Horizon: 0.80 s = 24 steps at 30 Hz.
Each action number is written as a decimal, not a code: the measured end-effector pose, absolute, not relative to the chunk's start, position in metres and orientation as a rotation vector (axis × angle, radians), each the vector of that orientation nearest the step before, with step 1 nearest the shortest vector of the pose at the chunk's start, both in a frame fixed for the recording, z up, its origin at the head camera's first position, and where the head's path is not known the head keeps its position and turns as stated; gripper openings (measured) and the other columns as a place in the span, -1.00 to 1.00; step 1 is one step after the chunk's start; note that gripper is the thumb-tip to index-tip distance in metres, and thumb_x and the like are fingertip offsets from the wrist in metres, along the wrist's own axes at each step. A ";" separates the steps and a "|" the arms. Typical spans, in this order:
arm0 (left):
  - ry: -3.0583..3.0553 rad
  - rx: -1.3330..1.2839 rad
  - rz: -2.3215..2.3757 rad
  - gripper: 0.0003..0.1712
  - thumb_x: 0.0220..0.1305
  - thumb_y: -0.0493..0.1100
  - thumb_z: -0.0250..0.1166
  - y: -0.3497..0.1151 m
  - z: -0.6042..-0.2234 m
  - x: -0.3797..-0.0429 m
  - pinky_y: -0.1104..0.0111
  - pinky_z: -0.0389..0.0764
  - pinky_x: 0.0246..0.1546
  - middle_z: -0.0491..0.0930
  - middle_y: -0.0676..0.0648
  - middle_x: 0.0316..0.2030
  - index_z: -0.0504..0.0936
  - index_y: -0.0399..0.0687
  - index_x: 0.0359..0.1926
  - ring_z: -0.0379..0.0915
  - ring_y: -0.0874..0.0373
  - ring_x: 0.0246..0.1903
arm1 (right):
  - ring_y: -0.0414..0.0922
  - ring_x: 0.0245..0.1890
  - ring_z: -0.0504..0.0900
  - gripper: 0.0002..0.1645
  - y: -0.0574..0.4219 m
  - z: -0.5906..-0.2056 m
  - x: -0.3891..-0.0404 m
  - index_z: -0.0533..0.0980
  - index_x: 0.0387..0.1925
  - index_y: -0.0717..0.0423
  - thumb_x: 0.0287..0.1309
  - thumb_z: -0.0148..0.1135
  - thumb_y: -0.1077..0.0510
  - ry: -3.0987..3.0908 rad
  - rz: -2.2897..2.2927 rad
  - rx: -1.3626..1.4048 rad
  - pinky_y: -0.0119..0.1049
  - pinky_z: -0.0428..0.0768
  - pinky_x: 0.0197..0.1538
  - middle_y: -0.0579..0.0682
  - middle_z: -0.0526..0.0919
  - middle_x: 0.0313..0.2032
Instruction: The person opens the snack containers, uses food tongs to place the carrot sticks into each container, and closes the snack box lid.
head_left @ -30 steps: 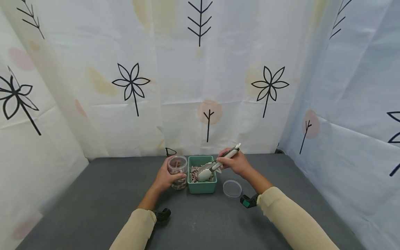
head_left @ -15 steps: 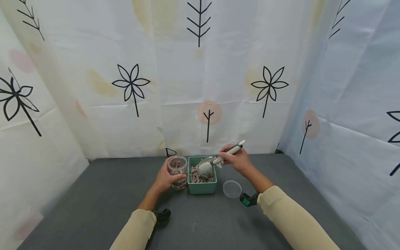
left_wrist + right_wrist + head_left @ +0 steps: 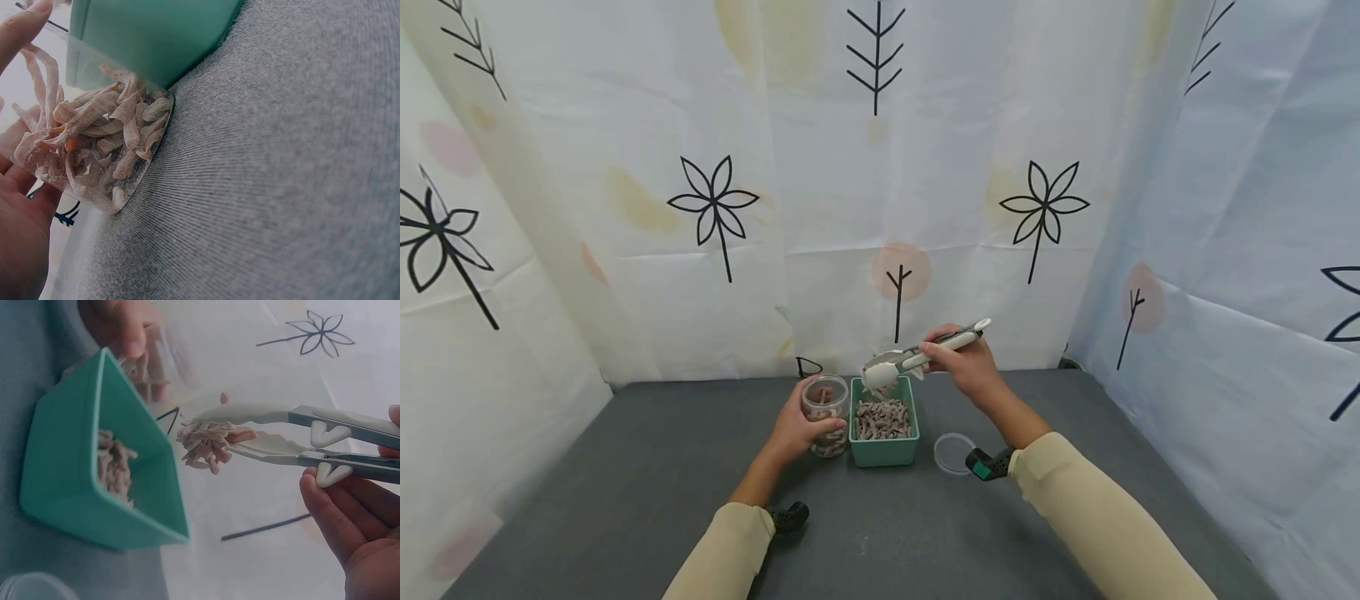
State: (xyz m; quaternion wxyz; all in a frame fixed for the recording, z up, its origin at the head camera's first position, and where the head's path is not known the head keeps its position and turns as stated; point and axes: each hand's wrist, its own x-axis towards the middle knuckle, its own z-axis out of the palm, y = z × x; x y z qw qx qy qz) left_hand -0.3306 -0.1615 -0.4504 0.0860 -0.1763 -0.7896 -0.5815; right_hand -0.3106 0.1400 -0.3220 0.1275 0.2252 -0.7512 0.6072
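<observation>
Smooth plastic box [image 3: 883, 453], matt ribbed cloth [image 3: 269, 169]

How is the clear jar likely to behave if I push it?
Its round wall suggests the clear jar might roll if knocked over. Its smooth, glossy surface may be slippery in the left hand. Tipping would probably spill the pale strips, since the top looks open.

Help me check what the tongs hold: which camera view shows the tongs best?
The right wrist view: the tongs are large there, with strips pinched between their ends. The head view shows them small, above the green container; the left wrist view, not at all.
</observation>
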 end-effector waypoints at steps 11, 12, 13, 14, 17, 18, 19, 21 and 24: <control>-2.359 -0.524 -1.722 0.04 -0.02 -0.22 0.56 -0.162 -0.451 -0.330 -0.02 0.44 0.05 0.48 -0.25 0.17 0.16 -0.04 0.42 0.45 -0.13 0.09 | 0.21 -0.23 0.68 -0.75 0.108 -0.305 -0.310 0.52 -0.15 0.55 0.23 0.24 0.37 -2.052 1.844 0.743 -0.01 0.62 -0.18 0.31 0.62 -0.23; -2.359 -0.524 -1.722 0.04 -0.01 -0.22 0.56 -0.162 -0.451 -0.330 -0.03 0.43 0.05 0.47 -0.26 0.17 0.16 -0.06 0.42 0.45 -0.13 0.09 | 0.20 -0.23 0.68 -0.75 0.106 -0.307 -0.314 0.53 -0.14 0.54 0.23 0.25 0.36 -2.041 1.857 0.748 -0.01 0.63 -0.18 0.29 0.62 -0.22; -2.359 -0.522 -1.726 0.04 -0.01 -0.22 0.56 -0.162 -0.451 -0.330 -0.03 0.43 0.06 0.47 -0.26 0.17 0.15 -0.07 0.42 0.45 -0.13 0.09 | 0.19 -0.23 0.69 -0.75 0.104 -0.309 -0.317 0.54 -0.14 0.52 0.22 0.26 0.35 -2.032 1.864 0.748 -0.02 0.63 -0.18 0.28 0.62 -0.22; -2.360 -0.516 -1.731 0.04 -0.02 -0.23 0.56 -0.162 -0.451 -0.330 -0.03 0.42 0.06 0.47 -0.26 0.17 0.15 -0.08 0.42 0.44 -0.13 0.10 | 0.18 -0.23 0.69 -0.75 0.101 -0.310 -0.317 0.54 -0.14 0.50 0.22 0.27 0.34 -2.025 1.869 0.748 -0.02 0.63 -0.18 0.27 0.63 -0.22; -2.364 -0.508 -1.735 0.05 0.00 -0.23 0.55 -0.161 -0.450 -0.330 -0.05 0.41 0.08 0.46 -0.28 0.18 0.13 -0.11 0.43 0.43 -0.15 0.11 | 0.18 -0.24 0.69 -0.75 0.092 -0.310 -0.317 0.56 -0.15 0.47 0.21 0.29 0.32 -2.013 1.866 0.750 -0.04 0.64 -0.19 0.28 0.63 -0.22; -2.365 -0.504 -1.737 0.06 -0.01 -0.24 0.55 -0.161 -0.450 -0.330 -0.06 0.40 0.08 0.45 -0.29 0.19 0.13 -0.11 0.44 0.42 -0.16 0.11 | 0.17 -0.24 0.69 -0.74 0.089 -0.310 -0.316 0.56 -0.15 0.47 0.20 0.30 0.31 -2.012 1.864 0.748 -0.04 0.64 -0.19 0.28 0.63 -0.23; -2.363 -0.500 -1.740 0.06 -0.01 -0.25 0.55 -0.161 -0.450 -0.330 -0.06 0.39 0.09 0.44 -0.30 0.19 0.12 -0.12 0.44 0.42 -0.17 0.12 | 0.16 -0.25 0.69 -0.75 0.086 -0.311 -0.316 0.56 -0.16 0.46 0.20 0.31 0.31 -2.011 1.861 0.747 -0.05 0.64 -0.20 0.27 0.64 -0.24; -2.360 -0.496 -1.747 0.07 0.00 -0.26 0.55 -0.160 -0.449 -0.330 -0.08 0.38 0.10 0.43 -0.31 0.20 0.11 -0.13 0.45 0.41 -0.18 0.13 | 0.10 -0.28 0.70 -0.76 0.081 -0.311 -0.315 0.57 -0.18 0.44 0.19 0.32 0.30 -2.011 1.858 0.745 -0.07 0.64 -0.21 0.24 0.65 -0.26; -2.377 -0.471 -1.727 0.07 -0.01 -0.23 0.56 -0.160 -0.448 -0.331 -0.06 0.38 0.11 0.45 -0.27 0.19 0.11 -0.11 0.44 0.41 -0.15 0.12 | 0.02 -0.31 0.71 -0.81 0.075 -0.314 -0.314 0.58 -0.22 0.40 0.18 0.32 0.31 -2.006 1.859 0.753 -0.09 0.65 -0.22 0.19 0.65 -0.29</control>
